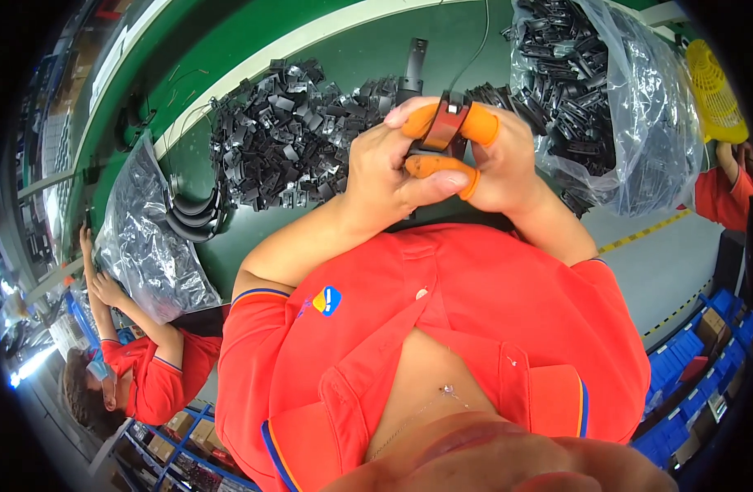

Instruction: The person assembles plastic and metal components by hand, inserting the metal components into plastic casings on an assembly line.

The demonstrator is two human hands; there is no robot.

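Pinched between both hands of a worker in a red shirt (442, 287), a dark curved piece with a reddish sheen (447, 127) is held in front of the chest, above the green desk (235, 246); the fingers of the left hand (376, 160) and right hand (514, 160) are closed on it from either side, orange finger covers (481, 124) on some tips, probably for grip; the two-sided hold likely guards against twisting; a thin cable (484, 41) runs down toward the piece, though whether they are joined cannot be told; beyond the left hand shows a black strip (415, 59); a heap of small black parts (270, 139) spreads leftward and a clear bag (651, 123) of black pieces (569, 90) lies to the right, both perhaps placed for easy reach; with the hands so flanked, the freest room appears to be upward; the desk's pale far rim (270, 56) curves behind, much of its near edge hidden by the worker; farther left lie black curved bands (192, 220) and another clear bag (151, 238), a co-worker (167, 381) beside it.
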